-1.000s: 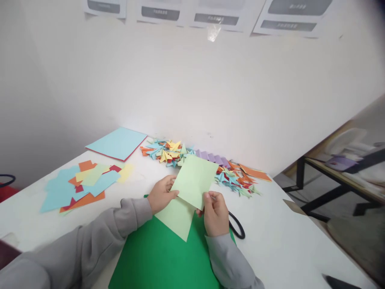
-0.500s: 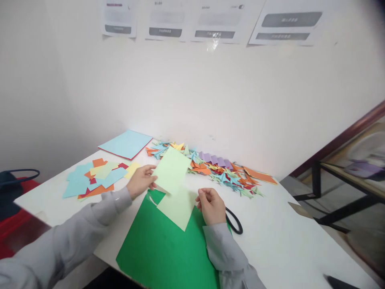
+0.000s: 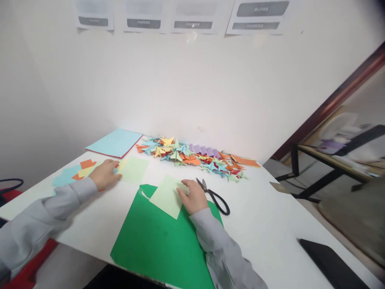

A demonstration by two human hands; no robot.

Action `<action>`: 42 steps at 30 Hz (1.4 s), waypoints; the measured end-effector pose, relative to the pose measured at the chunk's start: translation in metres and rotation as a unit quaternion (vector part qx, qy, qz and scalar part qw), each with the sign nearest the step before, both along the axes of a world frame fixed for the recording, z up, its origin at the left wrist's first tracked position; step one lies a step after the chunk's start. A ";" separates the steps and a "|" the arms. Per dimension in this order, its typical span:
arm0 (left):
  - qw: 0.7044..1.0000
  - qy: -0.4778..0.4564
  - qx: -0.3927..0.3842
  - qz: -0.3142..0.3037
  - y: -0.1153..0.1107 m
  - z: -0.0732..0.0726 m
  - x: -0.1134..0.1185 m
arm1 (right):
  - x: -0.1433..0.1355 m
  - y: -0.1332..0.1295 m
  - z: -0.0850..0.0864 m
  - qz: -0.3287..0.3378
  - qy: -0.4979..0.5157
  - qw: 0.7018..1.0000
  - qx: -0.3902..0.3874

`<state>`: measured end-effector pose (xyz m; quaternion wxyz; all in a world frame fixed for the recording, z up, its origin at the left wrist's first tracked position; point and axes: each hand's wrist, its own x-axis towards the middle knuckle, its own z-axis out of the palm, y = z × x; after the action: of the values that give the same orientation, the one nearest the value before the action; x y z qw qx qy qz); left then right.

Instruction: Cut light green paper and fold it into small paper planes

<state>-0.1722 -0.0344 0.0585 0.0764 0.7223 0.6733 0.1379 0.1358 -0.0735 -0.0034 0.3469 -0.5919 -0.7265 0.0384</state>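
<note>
My left hand [image 3: 106,175] is at the left edge of a pale green paper sheet [image 3: 134,170], its thumb and fingers closed at that edge. The sheet is low over the table and overlaps a yellow piece. A second pale green paper piece [image 3: 166,196] lies partly on the green board [image 3: 156,245]. Resting at its right edge is my right hand [image 3: 193,196], thumb and fingers apart, with nothing held. Black-handled scissors [image 3: 218,200] lie just right of that hand, their blades slightly apart. Loose coloured paper pieces [image 3: 67,176] lie left of my left hand, partly hidden by it.
A heap of small folded paper shapes [image 3: 177,152] runs along the wall. Blue and red sheets [image 3: 116,142] lie at the back left. Orange paper [image 3: 245,161] is at the back right. A black flat object [image 3: 327,261] lies at the right edge.
My left hand has carried the pale green sheet left and down, away from the other piece. My right hand's fingers have opened. The view has shifted right, showing more of the scissors.
</note>
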 end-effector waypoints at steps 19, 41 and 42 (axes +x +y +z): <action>0.813 0.225 0.067 -0.533 -0.036 -0.014 0.141 | 0.004 0.004 -0.005 -0.028 -0.040 0.999 0.005; 0.739 -0.653 -0.091 -0.139 0.000 -0.026 0.128 | 0.013 0.008 0.012 0.033 0.552 0.808 -0.204; 0.738 -0.654 -0.094 -0.134 0.001 -0.027 0.128 | 0.014 0.007 0.012 0.047 0.561 0.800 -0.209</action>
<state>-0.0442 -0.0330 0.0318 0.5836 0.5259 0.3637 0.5006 0.1499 -0.0664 0.0085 0.5595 -0.4899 -0.4068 0.5306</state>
